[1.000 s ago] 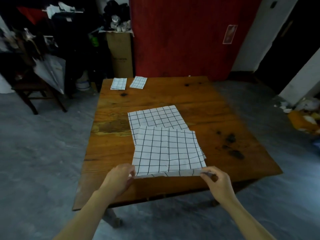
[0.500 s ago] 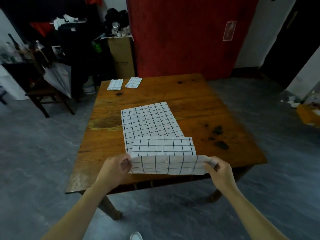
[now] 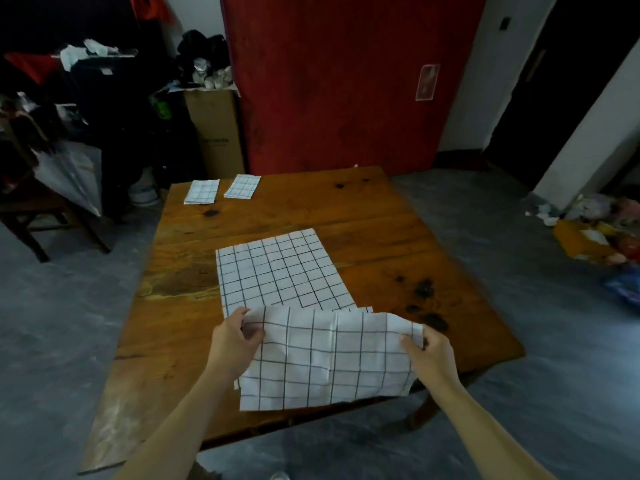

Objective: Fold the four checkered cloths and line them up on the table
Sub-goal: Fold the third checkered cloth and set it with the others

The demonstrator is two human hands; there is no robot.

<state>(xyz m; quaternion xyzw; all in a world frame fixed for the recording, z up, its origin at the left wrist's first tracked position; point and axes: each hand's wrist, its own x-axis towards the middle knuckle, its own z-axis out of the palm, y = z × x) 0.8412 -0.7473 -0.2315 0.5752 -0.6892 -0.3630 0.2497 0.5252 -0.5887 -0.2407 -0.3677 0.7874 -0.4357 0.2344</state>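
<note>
A: Checking surface first. Looking at a worn wooden table (image 3: 398, 237), dark stains sitting at 3 o'clock of centre, pale scuffed patch at the near-left edge. Grey floor all round. Red panel (image 3: 346, 81) standing at 12 o'clock behind the table, tall cardboard box (image 3: 216, 133) at 11 o'clock with dark clutter piled on top, wooden chair (image 3: 41, 216) at 9 o'clock, heap of litter (image 3: 602, 233) on the floor at 3 o'clock.

B: Cloths?

A: Counting four. Two small folded cloths lying side by side, apart, at the far-left corner, 11 o'clock: left folded cloth (image 3: 202, 191), right folded cloth (image 3: 242, 187). Flat cloth (image 3: 280, 268) lying spread at table centre. Held cloth (image 3: 329, 358) hanging at 6 o'clock, over the near table edge, its top edge overlapping the near end of the flat cloth.

B: Arms?

A: Both bare forearms reaching in from 6 o'clock, converging toward the near edge. Left hand (image 3: 233, 341) sitting at the held cloth's upper-left corner, right hand (image 3: 431, 351) at the upper-right corner.

B: Grip?

A: Left: fingers curling, pinching the corner between thumb and fingertips. Right: same, thumb on the facing side, fingers wrapping behind. Cloth stretching between the two, lower edge drooping free.
</note>
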